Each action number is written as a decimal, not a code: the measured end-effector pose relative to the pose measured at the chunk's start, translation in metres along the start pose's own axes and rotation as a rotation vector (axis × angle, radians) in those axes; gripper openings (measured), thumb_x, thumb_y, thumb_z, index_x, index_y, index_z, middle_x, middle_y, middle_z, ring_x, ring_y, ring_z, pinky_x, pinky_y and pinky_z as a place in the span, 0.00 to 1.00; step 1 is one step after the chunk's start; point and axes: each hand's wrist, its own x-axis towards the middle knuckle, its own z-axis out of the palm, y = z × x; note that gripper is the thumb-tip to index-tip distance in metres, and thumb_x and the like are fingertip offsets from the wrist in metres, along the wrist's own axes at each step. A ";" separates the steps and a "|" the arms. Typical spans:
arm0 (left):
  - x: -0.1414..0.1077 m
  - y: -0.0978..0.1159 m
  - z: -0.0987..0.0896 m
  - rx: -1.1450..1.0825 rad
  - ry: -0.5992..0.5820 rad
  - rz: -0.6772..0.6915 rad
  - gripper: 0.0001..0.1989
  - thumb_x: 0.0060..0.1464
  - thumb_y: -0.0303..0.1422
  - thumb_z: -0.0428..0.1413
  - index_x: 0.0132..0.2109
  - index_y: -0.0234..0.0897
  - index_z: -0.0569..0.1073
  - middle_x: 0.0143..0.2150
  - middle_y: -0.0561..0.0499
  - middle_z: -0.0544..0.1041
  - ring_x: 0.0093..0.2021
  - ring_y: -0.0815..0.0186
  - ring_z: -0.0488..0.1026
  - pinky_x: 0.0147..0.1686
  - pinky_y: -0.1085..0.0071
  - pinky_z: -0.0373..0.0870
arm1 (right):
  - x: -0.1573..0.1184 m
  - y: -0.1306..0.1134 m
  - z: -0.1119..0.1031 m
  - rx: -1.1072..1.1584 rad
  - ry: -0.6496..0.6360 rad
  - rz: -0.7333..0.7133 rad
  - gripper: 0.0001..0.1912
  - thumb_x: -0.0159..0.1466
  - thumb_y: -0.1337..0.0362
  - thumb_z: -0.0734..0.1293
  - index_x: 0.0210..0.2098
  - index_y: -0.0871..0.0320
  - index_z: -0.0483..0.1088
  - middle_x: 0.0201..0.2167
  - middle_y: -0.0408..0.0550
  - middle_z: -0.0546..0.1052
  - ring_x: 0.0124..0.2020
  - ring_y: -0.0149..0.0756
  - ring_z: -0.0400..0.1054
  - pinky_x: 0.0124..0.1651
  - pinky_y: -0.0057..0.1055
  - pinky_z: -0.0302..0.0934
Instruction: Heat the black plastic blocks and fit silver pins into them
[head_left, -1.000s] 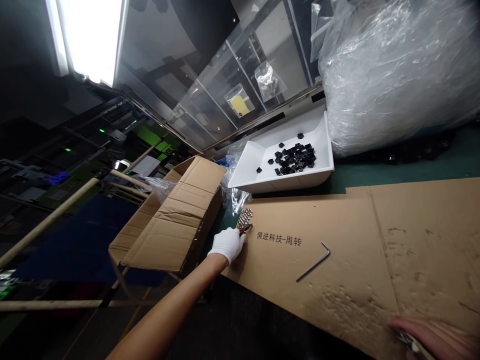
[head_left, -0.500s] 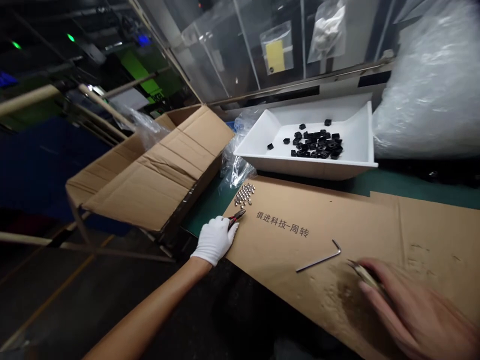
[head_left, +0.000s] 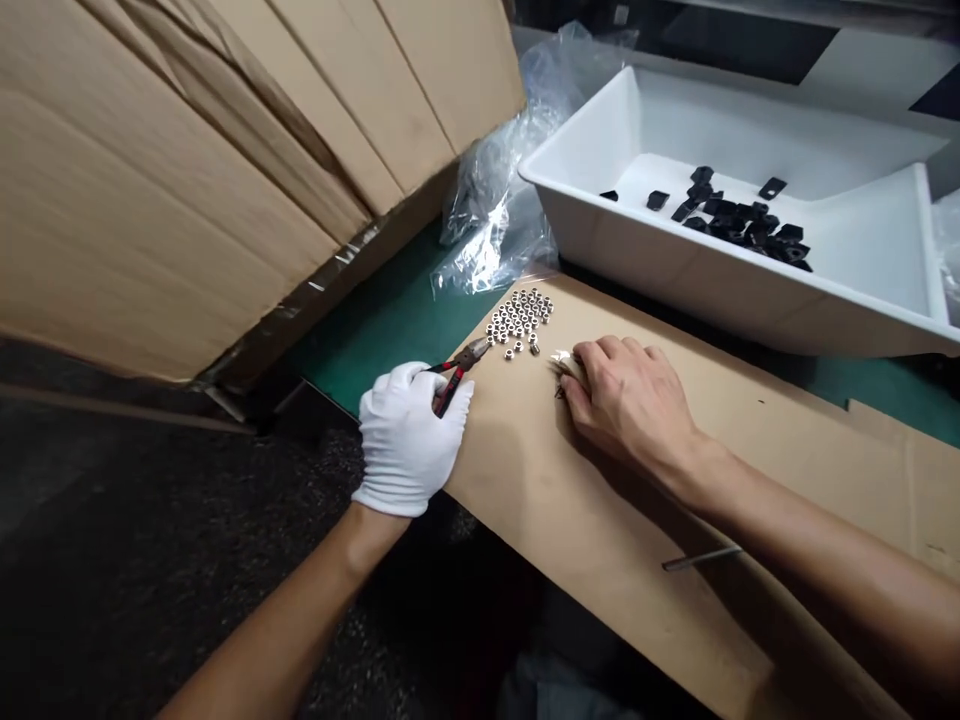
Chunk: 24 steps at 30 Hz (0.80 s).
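Gloved left hand [head_left: 409, 440] closed on red-handled pliers [head_left: 459, 368], tips just beside small metal nuts [head_left: 519, 322] on cardboard sheet [head_left: 525, 480]. Bare right hand [head_left: 630, 400], newly drawn across from hex key [head_left: 701, 558], curled around small pale item [head_left: 564, 366]; 2 hands now flanking nuts.

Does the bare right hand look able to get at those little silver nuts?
Probably yes: the right hand lies on the cardboard sheet just beside the silver nuts, and nothing stands between them.
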 end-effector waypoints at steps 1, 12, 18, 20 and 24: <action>0.000 0.000 0.000 -0.010 0.005 -0.008 0.18 0.64 0.49 0.54 0.38 0.38 0.74 0.51 0.41 0.77 0.50 0.49 0.73 0.49 0.57 0.66 | 0.004 0.000 0.001 -0.015 -0.004 -0.008 0.13 0.71 0.59 0.60 0.43 0.60 0.72 0.41 0.56 0.77 0.42 0.48 0.68 0.45 0.41 0.51; 0.000 0.003 -0.002 -0.053 -0.003 -0.053 0.19 0.62 0.50 0.56 0.37 0.38 0.75 0.49 0.42 0.77 0.50 0.47 0.74 0.48 0.54 0.68 | 0.013 -0.013 0.003 -0.132 -0.030 -0.048 0.14 0.71 0.58 0.58 0.42 0.60 0.71 0.40 0.57 0.77 0.41 0.49 0.68 0.44 0.42 0.51; 0.000 0.004 -0.002 -0.057 -0.005 -0.053 0.19 0.61 0.50 0.56 0.36 0.38 0.76 0.49 0.43 0.77 0.49 0.48 0.74 0.47 0.56 0.68 | 0.019 -0.014 0.000 -0.155 -0.074 -0.043 0.14 0.71 0.57 0.59 0.40 0.59 0.72 0.39 0.55 0.77 0.39 0.47 0.70 0.41 0.41 0.51; 0.000 0.003 -0.003 -0.060 -0.005 -0.045 0.19 0.61 0.50 0.56 0.36 0.38 0.76 0.49 0.42 0.77 0.48 0.48 0.74 0.46 0.56 0.68 | 0.020 -0.014 -0.001 -0.168 -0.086 -0.043 0.14 0.71 0.57 0.59 0.40 0.59 0.72 0.38 0.54 0.77 0.38 0.46 0.70 0.39 0.41 0.50; 0.001 0.003 -0.003 -0.082 0.001 -0.044 0.19 0.61 0.50 0.57 0.36 0.37 0.76 0.50 0.41 0.77 0.48 0.47 0.74 0.46 0.55 0.68 | 0.022 -0.013 -0.004 -0.171 -0.105 -0.062 0.14 0.72 0.59 0.58 0.38 0.59 0.72 0.35 0.53 0.76 0.32 0.42 0.69 0.32 0.38 0.47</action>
